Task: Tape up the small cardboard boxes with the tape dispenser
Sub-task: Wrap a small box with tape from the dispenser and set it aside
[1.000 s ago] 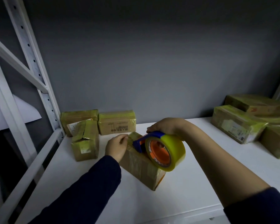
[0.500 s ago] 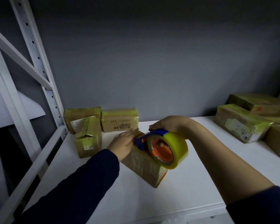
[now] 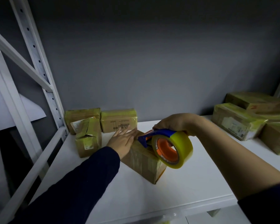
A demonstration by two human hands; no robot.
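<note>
1. Head view, the hands: the left hand (image 3: 122,141) lay flat with its fingers straight, pressing on the top of the small cardboard box (image 3: 145,165). The right hand (image 3: 173,122) was curled over the blue handle of the tape dispenser (image 3: 158,135), gripping it from above.
2. Head view, the work: the small cardboard box sat on the white shelf (image 3: 192,183) directly under both hands. The dispenser's blue nose met the box top just beside the left fingertips. The yellow tape roll (image 3: 183,147) hung over the box edge on the right-hand side.
3. Handling, as a judgement: the box looked light and fairly stiff, with a glossy wrapping of tape that would probably be slippery. A light box would likely slide when the tape was pulled. It was best pinned flat from above, or held by its two long sides rather than its soft corners. The dispenser was best taken by its handle, well clear of the cutting edge at the nose.
4. Containers: every box in view was closed, so what was inside could not be seen. A group of three taped boxes (image 3: 88,139) stood beyond and outside the left hand. More taped boxes (image 3: 236,120) lay well apart, outside the right forearm.
</note>
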